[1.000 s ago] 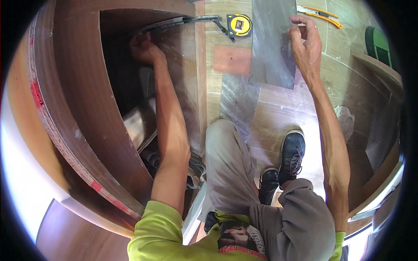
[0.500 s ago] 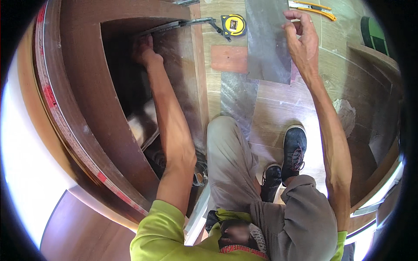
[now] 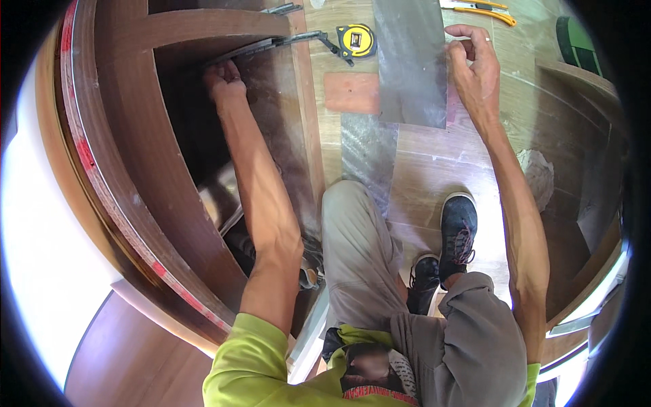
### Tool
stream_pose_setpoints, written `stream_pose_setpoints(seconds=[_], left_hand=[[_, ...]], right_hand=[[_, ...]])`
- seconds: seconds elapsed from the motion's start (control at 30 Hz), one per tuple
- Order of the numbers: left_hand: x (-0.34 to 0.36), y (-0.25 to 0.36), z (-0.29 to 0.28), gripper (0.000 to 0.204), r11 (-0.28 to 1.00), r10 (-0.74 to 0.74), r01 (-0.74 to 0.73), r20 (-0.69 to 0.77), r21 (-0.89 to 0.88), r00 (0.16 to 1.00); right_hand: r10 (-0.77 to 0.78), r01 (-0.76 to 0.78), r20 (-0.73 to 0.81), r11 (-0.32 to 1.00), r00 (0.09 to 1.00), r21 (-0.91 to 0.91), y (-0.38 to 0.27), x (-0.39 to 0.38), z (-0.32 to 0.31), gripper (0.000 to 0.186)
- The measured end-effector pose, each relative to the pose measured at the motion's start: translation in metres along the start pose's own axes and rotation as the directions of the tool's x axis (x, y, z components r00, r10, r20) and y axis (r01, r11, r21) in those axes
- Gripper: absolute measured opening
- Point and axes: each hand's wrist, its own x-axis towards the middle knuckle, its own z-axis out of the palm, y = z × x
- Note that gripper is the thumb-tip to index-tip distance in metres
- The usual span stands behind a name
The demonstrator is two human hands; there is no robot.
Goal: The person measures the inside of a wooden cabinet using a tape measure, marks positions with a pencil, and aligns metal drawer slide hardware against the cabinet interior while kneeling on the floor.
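My left hand [image 3: 225, 80] reaches into the dark cabinet opening [image 3: 180, 108] on the left. Its fingers are curled just beneath a metal drawer slide [image 3: 274, 43]; what they hold, if anything, is hidden. The slide runs along the brown side panel, and its dark end juts out toward a yellow and black tape measure [image 3: 356, 42]. Over the floor on the right hovers my right hand [image 3: 478, 68], thumb and forefinger apart and the other fingers bent, with nothing visible in it. It is nearest to the edge of a grey sheet [image 3: 412, 68].
A reddish-brown block [image 3: 351, 93] lies left of the grey sheet, with a grey strip [image 3: 369, 146] below. A yellow utility knife [image 3: 485, 10] is at the far side. Brown panels [image 3: 576, 136] and a green and black object [image 3: 578, 46] stand at the right. My shoes [image 3: 458, 230] are on the floor.
The view has shifted slightly. My left hand's fingers now show more plainly, curled under the slide. My right hand has barely moved, its thumb and forefinger still apart.
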Motion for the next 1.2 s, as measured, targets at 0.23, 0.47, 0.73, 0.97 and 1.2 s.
stream_pose_setpoints(seconds=[0.23,0.47,0.73,0.97,1.2], left_hand=[[-0.004,0.012,-0.006,0.021,0.999,0.004,0.001,0.099,-0.049,0.995],[-0.002,-0.007,-0.014,0.027,0.994,0.109,-0.108,0.166,-0.014,0.980],[0.062,0.008,-0.027,0.015,0.953,-0.248,0.264,0.113,-0.152,0.962],[0.051,0.006,-0.022,0.013,0.904,-0.379,0.419,0.288,-0.088,0.879],[0.090,0.018,-0.034,0.015,0.940,-0.332,0.340,0.296,0.023,0.896]], right_hand=[[-0.062,0.062,0.008,0.997,0.998,-0.047,0.001,0.002,0.004,0.021],[-0.058,0.059,0.031,0.998,0.998,-0.035,-0.001,0.004,0.012,0.020],[-0.061,0.062,0.045,0.998,0.997,-0.016,0.006,-0.002,0.009,0.020],[-0.073,0.074,0.039,0.997,0.997,-0.034,0.008,0.000,0.004,0.018],[-0.073,0.075,0.055,0.997,0.996,-0.026,0.009,0.002,0.010,0.015]])
